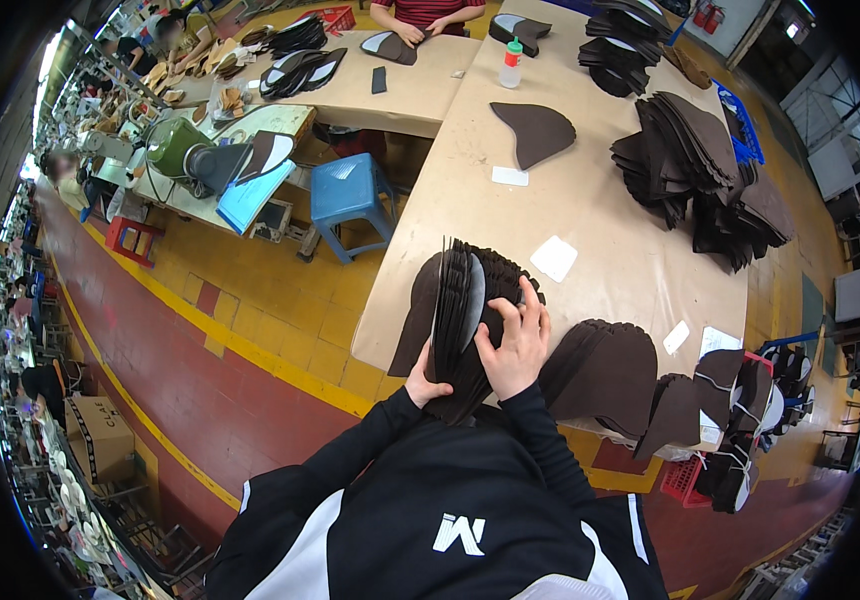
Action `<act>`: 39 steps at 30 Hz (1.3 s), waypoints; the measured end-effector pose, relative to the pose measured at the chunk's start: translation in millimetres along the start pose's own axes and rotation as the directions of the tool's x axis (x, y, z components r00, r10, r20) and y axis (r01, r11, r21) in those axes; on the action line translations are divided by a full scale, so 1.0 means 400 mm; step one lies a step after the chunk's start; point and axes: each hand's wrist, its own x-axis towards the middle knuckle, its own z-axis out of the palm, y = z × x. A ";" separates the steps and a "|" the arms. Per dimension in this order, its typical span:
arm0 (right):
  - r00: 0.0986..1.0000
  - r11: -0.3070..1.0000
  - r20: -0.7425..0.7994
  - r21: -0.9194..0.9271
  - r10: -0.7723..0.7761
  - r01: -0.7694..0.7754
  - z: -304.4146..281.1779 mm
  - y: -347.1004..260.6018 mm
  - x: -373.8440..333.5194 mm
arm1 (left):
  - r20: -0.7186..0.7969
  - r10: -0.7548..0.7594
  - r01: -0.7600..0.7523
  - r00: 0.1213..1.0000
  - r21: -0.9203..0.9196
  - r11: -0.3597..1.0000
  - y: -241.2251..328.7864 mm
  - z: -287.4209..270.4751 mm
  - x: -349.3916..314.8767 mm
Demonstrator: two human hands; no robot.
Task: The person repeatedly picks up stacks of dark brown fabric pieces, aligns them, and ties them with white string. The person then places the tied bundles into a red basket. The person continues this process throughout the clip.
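Observation:
Close to my body, at the table's near edge, stands a thick bundle of dark brown cut shoe pieces, fanned upright, with a pale grey patch showing on one of them. My left hand wraps round the bundle's lower left side, thumb in front. Against its right part lies my right hand, fingers spread and bent, fingertips touching the pieces' edges. A single brown piece shows at the left, partly behind the bundle. Right of my right hand rests another stack of brown pieces.
Tall piles of brown pieces stand along the table's right side. A lone brown piece, white cards and a bottle lie or stand farther off. A blue stool is left of the table. Across it, a co-worker's hands handle a piece.

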 end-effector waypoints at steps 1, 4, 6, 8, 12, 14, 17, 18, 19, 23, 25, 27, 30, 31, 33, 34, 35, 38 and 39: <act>0.998 0.997 -0.006 -0.047 -0.056 0.055 -0.001 -0.002 0.002 | -0.003 0.000 0.000 1.000 0.001 1.000 0.005 0.004 0.000; 0.987 0.979 0.011 -0.123 -0.160 0.160 -0.004 -0.013 0.007 | -0.006 0.002 -0.002 1.000 -0.009 1.000 0.009 0.008 -0.002; 0.983 0.973 0.011 -0.142 -0.183 0.182 -0.003 -0.018 0.009 | -0.003 0.006 -0.006 1.000 -0.030 1.000 -0.001 0.001 -0.004; 0.983 0.973 0.032 -0.140 -0.180 0.182 -0.005 -0.019 0.009 | -0.008 0.017 -0.018 1.000 -0.037 0.999 0.007 0.011 -0.001; 0.986 0.980 0.089 -0.131 -0.139 0.150 -0.008 -0.015 0.008 | -0.016 0.027 -0.028 1.000 -0.041 0.999 0.007 0.011 0.001; 0.989 0.984 0.081 -0.119 -0.122 0.131 -0.005 -0.013 0.008 | -0.014 0.026 -0.026 1.000 -0.043 0.999 -0.002 0.005 0.000; 0.995 0.993 0.034 -0.072 -0.091 0.093 -0.002 -0.019 0.011 | -0.018 0.027 -0.028 0.999 -0.043 0.999 -0.014 -0.003 0.003; 0.996 0.994 0.018 -0.067 -0.082 0.083 -0.003 -0.029 0.014 | -0.018 0.027 -0.027 0.999 -0.043 0.999 -0.017 -0.005 0.003; 0.997 0.995 0.001 -0.062 -0.073 0.073 -0.005 -0.034 0.016 | -0.017 0.027 -0.028 0.999 -0.045 0.999 -0.019 -0.006 0.003; 0.999 0.998 0.016 -0.060 -0.036 0.037 -0.004 -0.032 0.014 | -0.017 0.028 -0.029 0.999 -0.053 0.998 -0.030 -0.012 0.001; 0.999 0.998 0.030 -0.062 0.015 -0.013 -0.002 -0.029 0.016 | -0.014 0.029 -0.030 0.999 -0.055 0.998 -0.035 -0.015 0.002; 1.000 0.998 0.013 -0.062 0.001 0.000 0.000 -0.024 0.016 | -0.019 0.031 -0.032 0.999 -0.060 0.998 -0.038 -0.014 0.003; 0.997 0.988 -0.002 -0.133 -0.076 0.075 0.009 -0.015 0.009 | -0.029 0.005 -0.006 1.000 -0.033 0.999 -0.018 -0.001 -0.001; 0.997 0.989 -0.003 -0.126 -0.081 0.080 0.009 -0.014 0.009 | -0.031 0.007 -0.008 0.999 -0.033 0.999 -0.018 -0.001 -0.002; 0.996 0.989 -0.004 -0.113 -0.091 0.090 0.011 -0.014 0.009 | -0.033 0.010 -0.011 0.999 -0.032 0.999 -0.019 0.001 -0.003; 0.997 0.993 0.008 -0.093 -0.074 0.074 0.002 -0.026 0.012 | -0.029 0.010 -0.011 1.000 -0.027 1.000 -0.022 -0.002 -0.002; 0.998 0.994 0.019 -0.094 -0.062 0.064 -0.004 -0.035 0.014 | -0.025 0.011 -0.011 1.000 -0.021 1.000 -0.026 -0.005 -0.001; 0.998 0.994 0.040 -0.096 -0.041 0.045 -0.010 -0.044 0.017 | -0.018 -0.003 0.002 1.000 -0.017 1.000 -0.027 -0.007 0.000; 0.998 0.994 0.040 -0.094 -0.044 0.048 -0.008 -0.041 0.017 | -0.017 -0.009 0.009 1.000 -0.018 1.000 -0.026 -0.007 0.000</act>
